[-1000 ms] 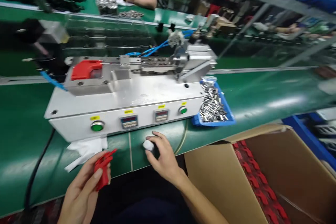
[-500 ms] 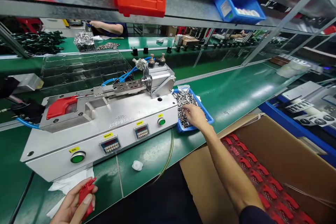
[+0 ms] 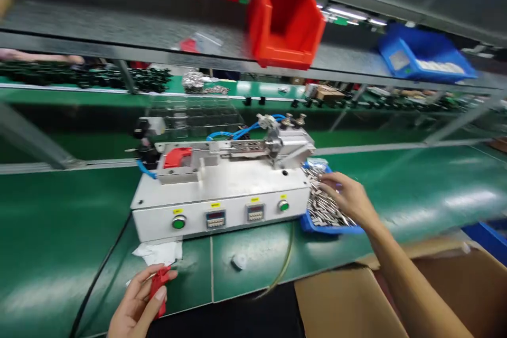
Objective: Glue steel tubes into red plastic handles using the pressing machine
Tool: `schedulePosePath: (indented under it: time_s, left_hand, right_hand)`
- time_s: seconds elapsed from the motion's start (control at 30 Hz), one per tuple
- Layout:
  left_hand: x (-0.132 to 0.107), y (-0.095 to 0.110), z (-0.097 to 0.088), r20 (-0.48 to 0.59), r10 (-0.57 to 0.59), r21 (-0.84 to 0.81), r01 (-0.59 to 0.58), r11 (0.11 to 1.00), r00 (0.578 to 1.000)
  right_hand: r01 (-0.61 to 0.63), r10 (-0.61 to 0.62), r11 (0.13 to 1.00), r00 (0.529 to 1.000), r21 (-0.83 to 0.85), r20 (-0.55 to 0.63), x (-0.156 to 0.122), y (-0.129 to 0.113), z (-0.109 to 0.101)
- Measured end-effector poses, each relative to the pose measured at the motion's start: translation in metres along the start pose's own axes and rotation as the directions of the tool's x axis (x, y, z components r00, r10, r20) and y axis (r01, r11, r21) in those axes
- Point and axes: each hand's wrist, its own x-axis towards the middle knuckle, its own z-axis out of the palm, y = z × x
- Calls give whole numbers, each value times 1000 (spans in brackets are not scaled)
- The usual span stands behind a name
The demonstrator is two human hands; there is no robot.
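My left hand is closed around a small red plastic part, in front of the machine's left end. My right hand is over the blue bin of short metal pins, thumb and fingertips drawn together near the pins. Whatever sits between those fingertips is too small and blurred to make out. Between the hands stands a white bench machine with green buttons and small counters. Another red plastic part lies in the metal fixture at its left.
A white crumpled cloth and a small whitish piece lie on the green bench. A cardboard box stands at the lower right. Overhead, the shelf carries a red bin and a blue bin. A black cable runs at left.
The view has swung left, so the machine appears farther right and smaller. My right hand seems to have risen slightly from among the pins. My left hand still holds the red part.
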Motion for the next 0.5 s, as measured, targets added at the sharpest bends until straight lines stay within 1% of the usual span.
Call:
schedulePosePath:
  time_s: [0.03, 0.07, 0.1, 0.17, 0.2, 0.23, 0.27, 0.3, 0.33, 0.37, 0.4, 0.43, 0.47, 0.5]
  left_hand:
    - [1, 3, 0, -13, 28, 3, -28, 1000, 1000]
    - [3, 8, 1, -21, 58, 11, -58, 998, 998]
    - [6, 15, 1, -23, 90, 23, -90, 996, 996]
    - [16, 33, 1, -1, 172, 61, -172, 983, 985]
    - [24, 46, 2, 25, 235, 89, -236, 968, 972]
    - [32, 60, 3, 57, 312, 122, -317, 940, 948]
    - [42, 75, 6, 89, 398, 156, -408, 900, 913]
    - [52, 91, 9, 123, 484, 188, -499, 846, 866]
    - [62, 107, 13, 143, 557, 217, -575, 788, 818]
    - [72, 121, 17, 153, 613, 239, -631, 738, 775]
    - [80, 134, 20, 159, 651, 254, -668, 700, 743]
    - [87, 144, 21, 158, 675, 264, -690, 674, 721]
    - [92, 152, 21, 158, 688, 272, -700, 660, 709]
    - [96, 156, 19, 155, 691, 280, -702, 655, 706]
  right_hand:
    - [59, -43, 986, 994, 156, -102, 0, -10, -7]
    - [122, -78, 962, 980, 243, -184, 1, -23, -12]
    - [180, -109, 938, 964, 295, -242, 3, -39, -15]
    - [305, -224, 885, 941, 353, -252, 15, -79, -10]
    - [366, -290, 853, 926, 374, -243, 25, -102, -3]
    - [423, -356, 817, 905, 392, -233, 38, -127, 7]
    - [476, -417, 783, 879, 400, -232, 53, -150, 20]
    - [515, -464, 759, 857, 398, -225, 70, -172, 33]
    - [538, -496, 756, 843, 374, -208, 88, -192, 47]
    - [524, -501, 786, 851, 327, -161, 106, -209, 59]
    - [501, -495, 819, 863, 278, -97, 121, -222, 70]
    - [484, -487, 842, 872, 238, -50, 134, -232, 79]
    - [470, -478, 858, 878, 207, -14, 144, -239, 86]
    - [465, -474, 865, 880, 190, 6, 151, -243, 90]
